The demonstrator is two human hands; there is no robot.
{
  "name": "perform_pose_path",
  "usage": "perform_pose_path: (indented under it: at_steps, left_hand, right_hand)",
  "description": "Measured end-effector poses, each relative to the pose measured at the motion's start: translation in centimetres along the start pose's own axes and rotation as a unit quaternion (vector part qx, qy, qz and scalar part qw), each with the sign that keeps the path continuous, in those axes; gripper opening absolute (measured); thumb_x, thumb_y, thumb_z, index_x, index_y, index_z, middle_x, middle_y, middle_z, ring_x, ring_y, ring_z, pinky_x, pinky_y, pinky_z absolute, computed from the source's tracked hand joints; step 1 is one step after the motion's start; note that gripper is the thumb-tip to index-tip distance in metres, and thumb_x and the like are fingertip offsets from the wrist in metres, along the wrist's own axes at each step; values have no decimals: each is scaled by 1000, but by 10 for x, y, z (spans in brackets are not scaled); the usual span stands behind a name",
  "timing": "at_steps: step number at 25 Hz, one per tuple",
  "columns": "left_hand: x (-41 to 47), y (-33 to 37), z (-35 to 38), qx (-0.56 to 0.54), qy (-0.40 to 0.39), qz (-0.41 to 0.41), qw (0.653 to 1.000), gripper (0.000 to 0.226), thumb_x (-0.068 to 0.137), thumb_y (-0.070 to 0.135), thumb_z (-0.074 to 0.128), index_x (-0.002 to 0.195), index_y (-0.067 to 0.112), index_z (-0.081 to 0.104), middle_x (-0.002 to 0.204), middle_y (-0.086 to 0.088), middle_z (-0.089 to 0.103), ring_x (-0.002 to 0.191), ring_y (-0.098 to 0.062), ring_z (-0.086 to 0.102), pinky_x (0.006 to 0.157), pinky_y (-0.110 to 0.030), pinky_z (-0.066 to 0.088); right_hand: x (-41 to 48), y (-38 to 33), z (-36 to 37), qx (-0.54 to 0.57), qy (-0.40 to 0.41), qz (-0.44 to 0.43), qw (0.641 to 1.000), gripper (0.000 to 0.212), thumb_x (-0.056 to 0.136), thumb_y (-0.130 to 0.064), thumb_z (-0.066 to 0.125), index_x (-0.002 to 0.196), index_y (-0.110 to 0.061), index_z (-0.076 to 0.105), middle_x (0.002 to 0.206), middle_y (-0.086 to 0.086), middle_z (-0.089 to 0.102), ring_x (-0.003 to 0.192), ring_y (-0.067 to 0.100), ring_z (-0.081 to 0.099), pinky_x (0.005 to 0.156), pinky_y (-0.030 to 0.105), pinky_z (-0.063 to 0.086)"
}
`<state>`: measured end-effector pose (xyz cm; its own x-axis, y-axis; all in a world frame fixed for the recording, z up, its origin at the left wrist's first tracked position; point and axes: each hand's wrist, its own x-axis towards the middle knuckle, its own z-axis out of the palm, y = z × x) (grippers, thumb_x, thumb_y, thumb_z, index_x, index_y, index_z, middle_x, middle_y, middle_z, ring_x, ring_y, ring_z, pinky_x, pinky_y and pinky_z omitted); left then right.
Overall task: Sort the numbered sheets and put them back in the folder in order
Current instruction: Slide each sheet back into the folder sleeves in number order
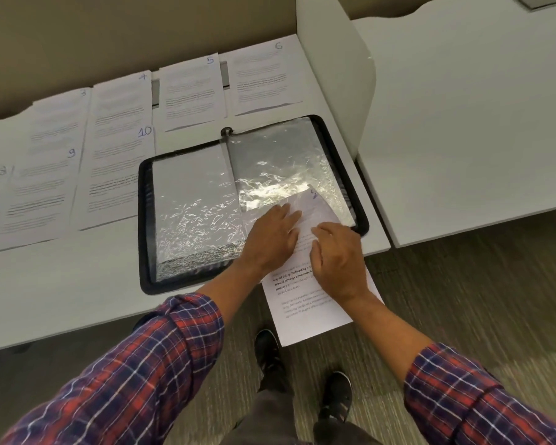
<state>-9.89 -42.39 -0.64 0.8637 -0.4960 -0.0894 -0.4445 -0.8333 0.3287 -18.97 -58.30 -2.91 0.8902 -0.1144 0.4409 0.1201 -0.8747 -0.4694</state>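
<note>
- The black-edged folder [145,220] lies open on the white tabletop [77,284].
- One sheet [305,313] has its top end on the folder's right page, under the shiny plastic sleeve [270,155]. Its bottom end sticks out past the tabletop edge toward 5 o'clock.
- The left hand [272,239] lies flat on the sleeve and sheet, its grip wide with fingers straight.
- The right hand [339,264] rests on the sheet just beside it, at 4 o'clock. Its fingers are bent, and I cannot tell if its grip pinches the paper.
- More numbered sheets [113,175] lie in rows from 9 to 12 o'clock of the folder, marked 3, 4, 5, 6, 9 and 10.
</note>
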Motion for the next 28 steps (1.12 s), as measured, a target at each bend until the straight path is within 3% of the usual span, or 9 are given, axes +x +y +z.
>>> perform_pose_path:
  at_steps: [4,7,9,12,15,19,22,24,28]
  left_hand:
    - [5,7,6,32,-5,17,999,51,108,37,46,155,17,44,164,-12,38,153,-33,32,123,-51,32]
    - [9,19,5,26,21,23,999,52,106,33,51,154,14,44,163,-14,39,151,-33,36,121,-50,34]
    - [13,30,5,25,22,22,999,54,106,32,52,156,14,41,164,-15,38,151,-33,36,121,-50,35]
    - [19,42,8,25,23,4,999,58,108,32,47,161,15,32,167,-14,31,154,-33,30,124,-51,32]
    - [23,49,9,16,34,-15,999,60,109,31,43,164,15,25,171,-13,22,158,-31,20,128,-50,22]
    - [26,57,12,21,-4,3,1000,60,110,32,34,165,14,17,174,-9,13,161,-28,8,129,-52,16]
    - [28,58,13,-12,-58,26,998,62,111,31,32,167,17,9,175,-4,4,161,-21,0,130,-51,7]
    - [30,56,11,-26,-80,23,996,63,111,32,33,167,18,6,175,-3,2,161,-20,-3,130,-49,2]
    - [34,52,8,-11,-114,37,993,61,111,35,33,166,20,11,175,-3,0,161,-25,-7,129,-54,0]
  right_hand:
    - [-12,5,-33,-21,-12,237,971,37,99,-35,64,129,-16,56,123,5,59,110,22,55,89,42,45]
    - [-28,13,-45,115,-113,377,912,34,105,-45,54,131,-23,54,116,0,65,98,18,65,84,45,59]
    - [-32,15,-46,175,-130,377,900,20,108,-36,51,109,-22,64,98,-4,68,86,16,67,70,39,60]
    - [-24,21,-46,226,-128,388,884,34,109,-27,51,79,-16,63,80,0,66,75,16,63,63,28,47]
    - [-19,34,-49,252,-171,389,869,38,108,-27,52,80,-4,65,82,10,69,73,23,64,64,35,49]
    - [-20,39,-54,237,-210,358,879,34,108,-29,52,87,-9,68,85,5,71,78,22,68,69,39,55]
    - [-17,39,-55,267,-174,373,872,28,108,-31,54,94,-14,70,89,2,71,83,20,68,70,32,51]
    - [-23,36,-62,332,-149,406,838,25,105,-37,59,107,-16,73,98,0,74,91,19,71,72,27,54]
    - [-67,19,-74,492,-31,520,698,37,93,-50,73,114,-20,75,107,5,78,99,23,74,78,35,60]
